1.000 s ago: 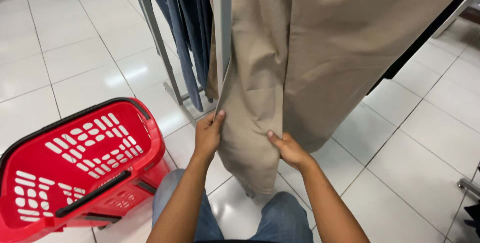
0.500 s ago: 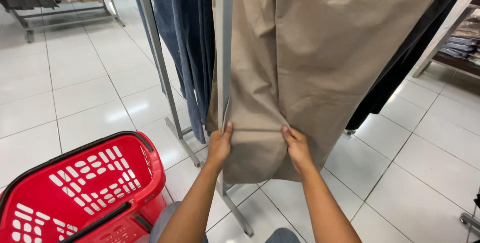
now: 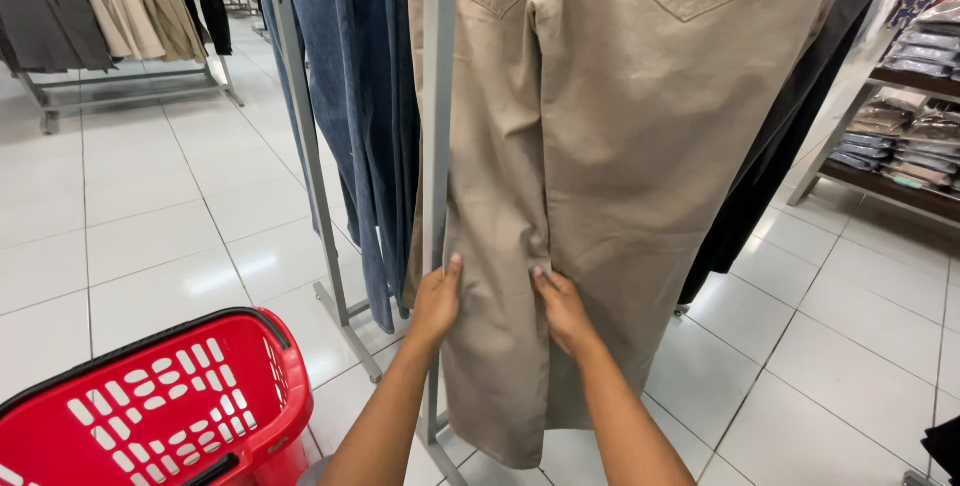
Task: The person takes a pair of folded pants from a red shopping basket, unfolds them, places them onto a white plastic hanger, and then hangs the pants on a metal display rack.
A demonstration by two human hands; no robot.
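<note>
A pair of beige trousers (image 3: 600, 146) hangs from a grey metal rack (image 3: 438, 146), its back pocket showing at the top. My left hand (image 3: 437, 301) grips the left edge of one trouser leg about halfway down. My right hand (image 3: 562, 306) pinches the same leg's cloth a little to the right, thumbs facing each other. Both forearms reach up from the bottom of the view.
Blue jeans (image 3: 365, 96) hang left of the beige pair, dark trousers (image 3: 780, 156) to the right. A red plastic shopping basket (image 3: 150, 411) stands on the white tiled floor at the lower left. Another rack of clothes (image 3: 100, 6) is far left; shelves of folded goods (image 3: 905, 126) are right.
Both hands have slid up the trouser leg, from near the hem to about halfway. The view has tilted upward, showing the pocket and more of the shop.
</note>
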